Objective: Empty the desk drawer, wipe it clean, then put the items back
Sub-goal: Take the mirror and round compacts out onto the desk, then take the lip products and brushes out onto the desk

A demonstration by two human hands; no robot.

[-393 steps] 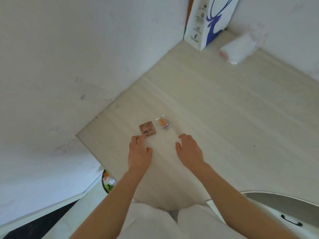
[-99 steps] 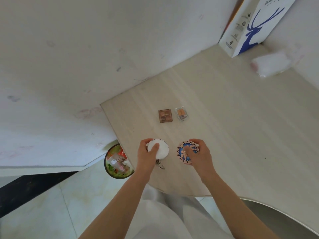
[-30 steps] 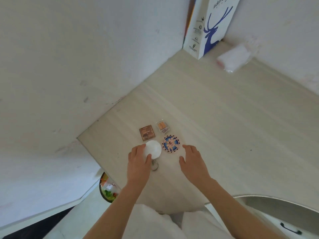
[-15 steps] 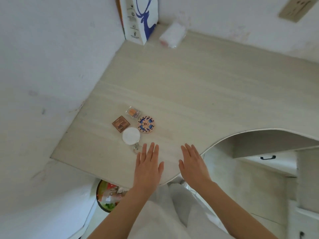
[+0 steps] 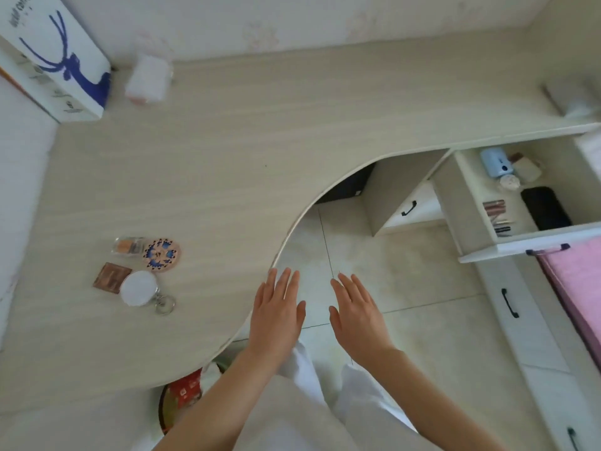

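A person is standing at the curved front edge of a pale wooden desk [image 5: 292,131], both hands held out flat and holding nothing. The open drawer [image 5: 520,203] is jutting out below the desk's right end, well apart from the hands, and is carrying a light blue device [image 5: 496,166] and a small round white object [image 5: 509,182] near its back, a beige pouch [image 5: 528,168] beside them, a black case [image 5: 545,212] toward its front right, and a row of slim tubes [image 5: 496,216] toward its front left. The left hand [image 5: 276,315] is hovering over the desk's curved edge, fingers straight and close together; the right hand [image 5: 356,315] is hanging just beside it over the tiled floor, fingers likewise extended. On the desk, to the left of the left hand, four small items are lying clustered: a white round keychain [image 5: 138,289] with its metal ring, touching a brown square packet [image 5: 111,277], and behind them a patterned round coaster [image 5: 161,255] partly overlapping a clear little case [image 5: 128,246]. In the desk's far left corner a white box with a blue deer print [image 5: 55,60] is standing beside a white wrapped pack [image 5: 149,79]. A bin [image 5: 182,395] is showing beneath the desk's near edge.
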